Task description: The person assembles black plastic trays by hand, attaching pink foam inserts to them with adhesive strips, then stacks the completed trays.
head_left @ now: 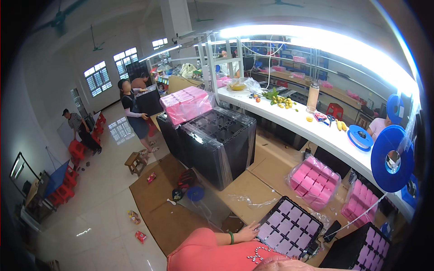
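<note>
My left hand point(248, 232), with a green bangle point(232, 238) at the wrist, lies at the left edge of a black tray point(261, 231). Its fingers look stretched out against the rim. Lilac-pink pieces point(289, 224) fill the tray's grid of compartments. At the lower edge my right forearm point(282, 263) shows in part; the hand itself is out of the picture. To the right stands a second black tray stack point(346, 250) with similar lilac-pink pieces on top. A white strap point(355, 219) runs down between the trays from a big blue reel point(379, 167).
A film-wrapped black tray stack point(208, 156) carries a pink bundle point(187, 105). Pink foam-like blocks in clear bags point(315, 183) lie beyond my tray. Fruit, scissors point(331, 120) and a bottle point(313, 97) sit on the white bench point(253, 105). Several people stand or work farther off.
</note>
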`<state>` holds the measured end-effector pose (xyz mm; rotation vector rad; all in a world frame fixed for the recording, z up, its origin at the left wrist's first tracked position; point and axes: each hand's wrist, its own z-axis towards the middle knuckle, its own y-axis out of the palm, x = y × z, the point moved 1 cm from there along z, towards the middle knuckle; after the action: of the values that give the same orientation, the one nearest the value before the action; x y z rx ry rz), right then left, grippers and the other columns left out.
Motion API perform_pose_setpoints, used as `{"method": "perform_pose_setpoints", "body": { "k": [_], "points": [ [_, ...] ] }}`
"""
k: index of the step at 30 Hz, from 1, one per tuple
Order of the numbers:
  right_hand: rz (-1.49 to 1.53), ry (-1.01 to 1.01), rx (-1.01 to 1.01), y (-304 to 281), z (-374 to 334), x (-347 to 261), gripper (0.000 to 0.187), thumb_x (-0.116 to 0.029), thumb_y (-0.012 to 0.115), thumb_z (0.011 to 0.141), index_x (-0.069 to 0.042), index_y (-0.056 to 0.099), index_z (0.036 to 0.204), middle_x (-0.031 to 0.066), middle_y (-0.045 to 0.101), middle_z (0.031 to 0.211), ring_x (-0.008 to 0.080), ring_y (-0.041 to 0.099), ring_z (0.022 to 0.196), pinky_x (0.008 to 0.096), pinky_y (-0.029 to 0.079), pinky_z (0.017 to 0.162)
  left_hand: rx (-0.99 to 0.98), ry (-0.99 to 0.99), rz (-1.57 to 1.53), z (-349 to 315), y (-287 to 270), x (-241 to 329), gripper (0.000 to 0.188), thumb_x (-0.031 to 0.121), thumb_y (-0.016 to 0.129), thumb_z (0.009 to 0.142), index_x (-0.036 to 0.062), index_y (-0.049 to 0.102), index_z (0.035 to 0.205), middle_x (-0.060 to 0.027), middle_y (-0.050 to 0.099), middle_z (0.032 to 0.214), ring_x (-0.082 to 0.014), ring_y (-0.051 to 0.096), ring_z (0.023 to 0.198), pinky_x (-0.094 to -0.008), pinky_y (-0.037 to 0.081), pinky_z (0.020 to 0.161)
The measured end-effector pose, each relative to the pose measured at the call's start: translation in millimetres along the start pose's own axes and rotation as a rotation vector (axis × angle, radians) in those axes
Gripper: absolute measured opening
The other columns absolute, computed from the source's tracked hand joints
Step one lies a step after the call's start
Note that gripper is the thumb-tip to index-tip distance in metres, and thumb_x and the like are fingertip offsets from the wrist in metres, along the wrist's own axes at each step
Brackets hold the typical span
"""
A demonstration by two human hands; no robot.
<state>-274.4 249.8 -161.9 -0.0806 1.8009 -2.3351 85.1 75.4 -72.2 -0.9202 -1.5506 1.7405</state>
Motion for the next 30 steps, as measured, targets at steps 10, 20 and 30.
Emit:
{"method": "perform_pose_setpoints", "body": {
  "k": [10, 20, 30],
  "points": [
    [-0.104, -0.102, 0.163, 88, -50, 59, 0.037, -0.022, 0.058, 0.087, 0.001, 0.063, 0.115, 0.0207, 0.060, 0.126, 0.0377, 0.056, 0.120, 0.0552, 0.033, 0.111, 0.104, 0.028, -0.253, 18, 6, 0, 0.057, 0.048, 0.046, 0.098, -0.0026, 0.065, 0.116, -0.0141, 0.061, 0.127, -0.0338, 0.036, 0.139, -0.0564, 0.017, 0.118],
    [0.201, 0.141, -0.108, -47, 17, -28, 0.036, -0.015, 0.054, 0.090, 0.007, 0.060, 0.118, 0.0236, 0.058, 0.129, 0.0392, 0.050, 0.127, 0.0512, 0.030, 0.114, -0.162, 0.024, -0.102, 19, -36, 2, 0.058, 0.049, 0.042, 0.099, 0.0016, 0.060, 0.127, -0.0117, 0.054, 0.139, -0.0324, 0.036, 0.140, -0.0549, 0.018, 0.119],
    [0.173, 0.751, 0.301, -102, 41, -23, 0.040, -0.022, 0.051, 0.097, 0.008, 0.058, 0.122, 0.0266, 0.056, 0.131, 0.0421, 0.049, 0.126, 0.0479, 0.032, 0.113, -0.043, -0.415, -0.477, 22, -25, -46, 0.062, 0.040, 0.051, 0.097, -0.0021, 0.041, 0.142, -0.0207, 0.026, 0.157, -0.0339, 0.024, 0.146, -0.0552, 0.020, 0.117]
  ]
}}
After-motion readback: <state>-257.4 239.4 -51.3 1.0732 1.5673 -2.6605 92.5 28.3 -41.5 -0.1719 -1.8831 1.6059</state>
